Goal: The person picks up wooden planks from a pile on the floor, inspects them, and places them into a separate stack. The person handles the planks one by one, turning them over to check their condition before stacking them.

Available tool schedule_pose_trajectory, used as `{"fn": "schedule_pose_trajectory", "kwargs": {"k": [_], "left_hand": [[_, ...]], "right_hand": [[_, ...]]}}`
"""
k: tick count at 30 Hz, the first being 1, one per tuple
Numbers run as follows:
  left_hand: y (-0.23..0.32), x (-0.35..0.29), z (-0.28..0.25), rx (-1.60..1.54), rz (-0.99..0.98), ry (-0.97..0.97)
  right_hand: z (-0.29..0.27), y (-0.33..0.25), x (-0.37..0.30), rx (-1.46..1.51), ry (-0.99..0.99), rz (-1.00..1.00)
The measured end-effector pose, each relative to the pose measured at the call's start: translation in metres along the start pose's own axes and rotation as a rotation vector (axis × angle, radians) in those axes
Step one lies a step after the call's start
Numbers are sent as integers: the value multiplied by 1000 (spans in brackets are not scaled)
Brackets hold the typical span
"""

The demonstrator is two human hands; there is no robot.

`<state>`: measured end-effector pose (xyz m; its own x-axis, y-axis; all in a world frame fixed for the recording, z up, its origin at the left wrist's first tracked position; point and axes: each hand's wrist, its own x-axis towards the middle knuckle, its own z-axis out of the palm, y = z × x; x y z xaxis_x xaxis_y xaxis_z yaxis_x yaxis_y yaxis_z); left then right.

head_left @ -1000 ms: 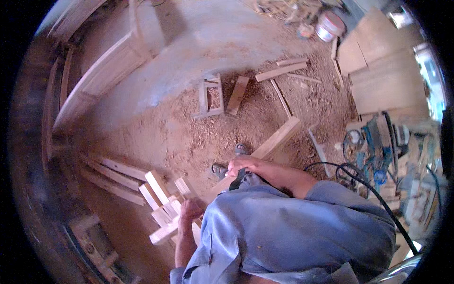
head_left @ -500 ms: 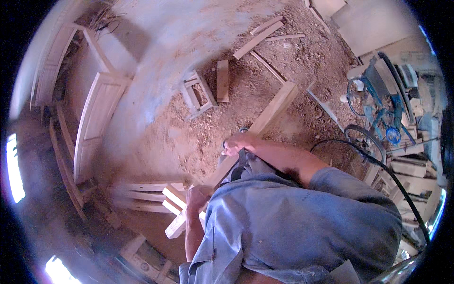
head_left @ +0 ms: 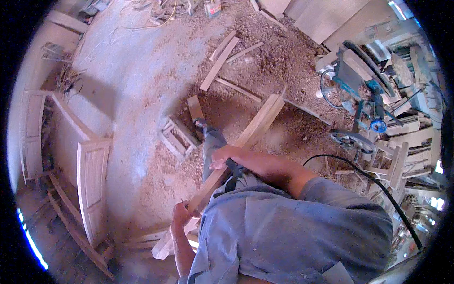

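A long squared wooden beam (head_left: 259,122) runs slantwise across the front of my body, from lower left to upper right. My left hand (head_left: 181,215) is closed around its lower stretch, close to the near end. Farther up, my right hand (head_left: 220,158) grips the same beam at waist height, fingers curled over it. The beam's far end points over the shavings-strewn floor. One of my legs (head_left: 213,139) is stretched forward, its foot beside a short board (head_left: 194,105) and a small wooden stool-like frame (head_left: 177,138).
Loose wood strips (head_left: 220,64) lie on shavings ahead. A panelled wooden door (head_left: 92,184) stands at left. On the right are a blue-framed machine (head_left: 373,94) with wheels and stacked timber (head_left: 404,132). A black cable (head_left: 378,184) curves past my right side.
My view has turned, and the stool-like frame appears lower and nearer. A leg has stepped forward next to the short board. Both hands have kept their hold on the beam.
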<state>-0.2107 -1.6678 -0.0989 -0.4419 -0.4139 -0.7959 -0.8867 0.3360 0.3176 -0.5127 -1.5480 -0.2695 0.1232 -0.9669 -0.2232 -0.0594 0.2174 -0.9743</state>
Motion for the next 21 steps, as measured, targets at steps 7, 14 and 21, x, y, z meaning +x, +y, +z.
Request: {"fn": "schedule_pose_trajectory", "kwargs": {"k": [7,14,21], "left_hand": [[-21,147,-64,-40,28,-123],[22,231,-161,9,172,-314],[70,283,-225,334,272,-406]], "right_hand": [[-101,17,59,127,87,-25],[-180,-12,84,367,122,45],[-248,-81,128,560,80,-626]]}}
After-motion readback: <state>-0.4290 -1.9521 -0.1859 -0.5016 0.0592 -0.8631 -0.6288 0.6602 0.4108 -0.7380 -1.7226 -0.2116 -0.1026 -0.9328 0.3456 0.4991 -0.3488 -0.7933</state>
